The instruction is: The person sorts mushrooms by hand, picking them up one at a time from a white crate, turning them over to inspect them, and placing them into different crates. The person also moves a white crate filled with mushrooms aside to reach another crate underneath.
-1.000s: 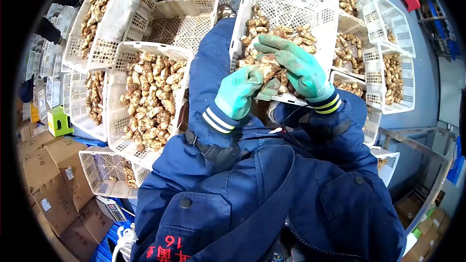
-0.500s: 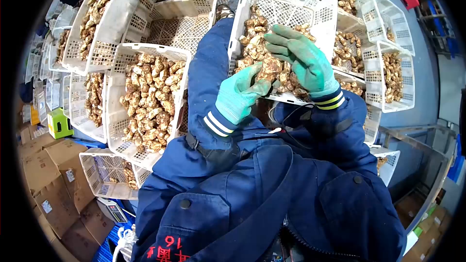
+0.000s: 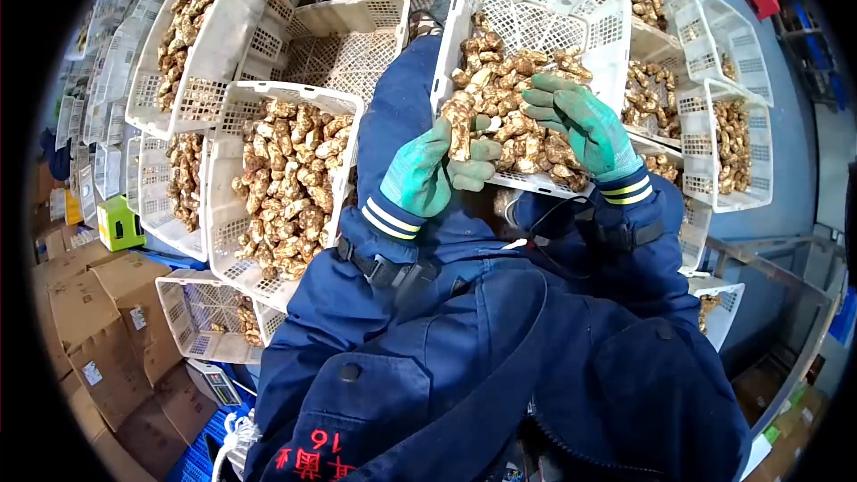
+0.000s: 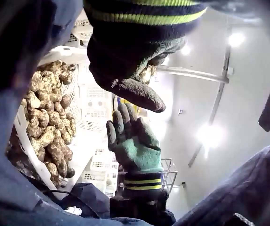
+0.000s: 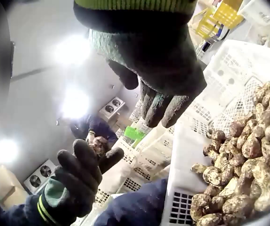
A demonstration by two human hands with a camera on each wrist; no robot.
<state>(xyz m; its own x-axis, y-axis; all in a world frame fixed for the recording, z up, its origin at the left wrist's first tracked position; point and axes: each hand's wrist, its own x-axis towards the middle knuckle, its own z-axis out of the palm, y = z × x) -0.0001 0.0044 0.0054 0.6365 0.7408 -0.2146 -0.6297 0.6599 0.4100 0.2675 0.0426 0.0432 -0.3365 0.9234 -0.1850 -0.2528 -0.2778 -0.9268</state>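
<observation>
A knobbly brown-and-cream root-like piece stands upright in the grip of the gloved left hand, at the near left corner of a white crate. More such pieces lie in that crate. Over its right part, the gloved right hand is held with fingers extended and nothing in them. In the left wrist view, part of the held piece shows beside the left hand, with the right hand below, palm visible. The right wrist view shows the right hand above, its fingers apart from the pieces.
A crate of similar pieces stands left of the person's leg; a nearly bare crate is beyond it. More crates line the right. Cardboard boxes and a green container are at far left, a metal frame at right.
The left hand has turned and moved slightly left, bringing the held piece upright. The right hand has drawn away to the right, widening the gap between hands. The head view has shifted slightly.
</observation>
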